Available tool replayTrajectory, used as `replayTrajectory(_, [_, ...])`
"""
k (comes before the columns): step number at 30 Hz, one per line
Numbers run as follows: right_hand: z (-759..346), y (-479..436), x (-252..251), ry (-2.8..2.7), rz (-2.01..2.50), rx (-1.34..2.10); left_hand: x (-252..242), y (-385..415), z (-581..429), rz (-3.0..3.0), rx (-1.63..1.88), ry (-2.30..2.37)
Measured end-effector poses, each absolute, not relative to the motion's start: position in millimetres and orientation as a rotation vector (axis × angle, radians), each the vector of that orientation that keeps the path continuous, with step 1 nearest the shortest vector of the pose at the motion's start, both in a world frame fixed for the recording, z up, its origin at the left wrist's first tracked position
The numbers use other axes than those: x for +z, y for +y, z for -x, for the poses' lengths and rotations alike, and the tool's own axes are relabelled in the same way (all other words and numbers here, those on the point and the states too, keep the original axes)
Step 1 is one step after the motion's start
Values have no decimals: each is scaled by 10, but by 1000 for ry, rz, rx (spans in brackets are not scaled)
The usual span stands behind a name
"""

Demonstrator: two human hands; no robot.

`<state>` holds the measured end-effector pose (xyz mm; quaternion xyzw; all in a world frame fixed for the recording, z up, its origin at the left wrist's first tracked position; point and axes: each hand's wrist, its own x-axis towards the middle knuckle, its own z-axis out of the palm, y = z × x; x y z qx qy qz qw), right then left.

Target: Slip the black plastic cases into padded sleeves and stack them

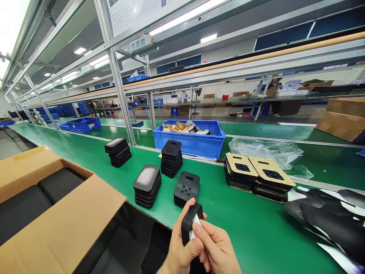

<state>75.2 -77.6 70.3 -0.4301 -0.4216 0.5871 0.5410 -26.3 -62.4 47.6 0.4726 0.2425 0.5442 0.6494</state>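
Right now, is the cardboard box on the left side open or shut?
Open: the cardboard box has its flaps folded outward, and the black padded pieces inside it show from above.

Black case (186, 188) with star-pattern holes (on a green belt (245, 232)).

Nothing legible; the paper notice (134, 15) is too small.

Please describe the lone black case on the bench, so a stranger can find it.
On the green workbench, find the blue plastic crate. In front of it stands a black stack, and nearer the viewer lies one black case. Unlike the stacks, it lies alone, with a slot and star-like holes on top.
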Motion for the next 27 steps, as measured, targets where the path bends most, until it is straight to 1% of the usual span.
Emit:
replayTrajectory(3, [-598, -852, 684, -786, 952, 1333, 449, -657, 201, -1001, 1370, 501])
replayTrajectory(7, [-507, -889, 697, -671, 830, 1315, 488, -726, 160, -968, 1492, 551])
replayTrajectory(18, [-629, -894, 626, -581, 758, 1309, 713, -868, 219, -850, 1351, 693])
replayTrajectory(23, [-684, -842, 516, -500, 623, 1277, 733, -849, 156, -809, 1422, 703])
replayTrajectory(27, [-725, -772, 521, -400, 562, 1265, 711, -798, 59, -770, 1476, 617])
